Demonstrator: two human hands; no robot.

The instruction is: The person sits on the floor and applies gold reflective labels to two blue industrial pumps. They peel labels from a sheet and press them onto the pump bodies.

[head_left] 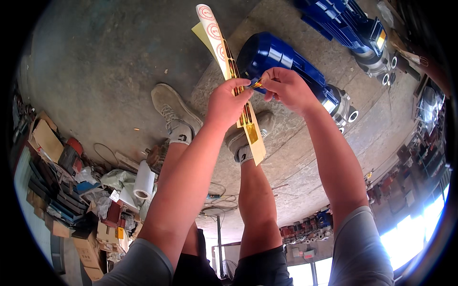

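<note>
My left hand (225,106) is closed on a long, curled sticker sheet (256,150), its thumb and fingers pinching the middle. The sheet has a pale yellow backing, a row of gold and dark labels, and a white side with red round prints at its far end. Close beside it, my right hand (287,90) pinches a small gold-and-dark label (257,85) between thumb and forefinger. The fingertips of both hands nearly meet there, and whether the label still touches the sheet I cannot tell. Just beyond the hands lies a blue electric motor (272,53) with a grey metal end.
A second blue motor (336,21) lies at the far right. My shoes (174,105) stand on the concrete floor below the hands. Cardboard boxes (88,248), a white roll (144,181) and mixed clutter fill the left side. Rows of parts (305,229) line the right and near side.
</note>
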